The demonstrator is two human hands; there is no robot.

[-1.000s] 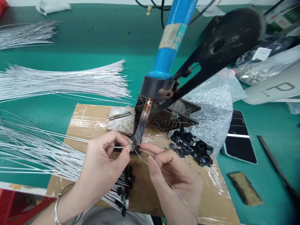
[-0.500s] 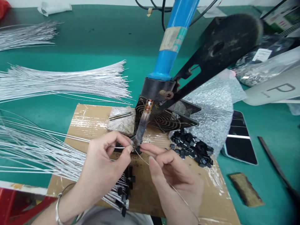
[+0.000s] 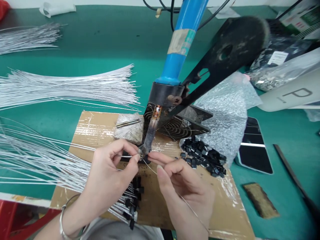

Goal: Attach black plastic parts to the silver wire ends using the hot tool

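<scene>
Nearest, on the brd, a cluster of wire ends w/ blk pieces is seen beside the L hand's wrist; these are judged as finished, no. not countable. Just above, a white wire is pinched betw. thumb & index of the L hand, its end brought right up to the iron's tip. A thin wire, prob. solder, is held in the R hand, gripped betw. thumb & fingers and fed toward the same spot; the R fingertips are extended close to the tip. Hands are kept apart, only just. The joint itself is hidden by fingers & tip, so whether it's been made can't be told; this one is judged mid-step.

To the R, a pile of loose blk pieces is left unused, so plenty seems to remain. Behind the tip, a block w/ metal rods laid on top and a fan grille are set. Farther off, on the green tabletop, a lg. white wire bundle and a greyer bundle are laid, w/ no blk pieces visible on the ends shown.
</scene>
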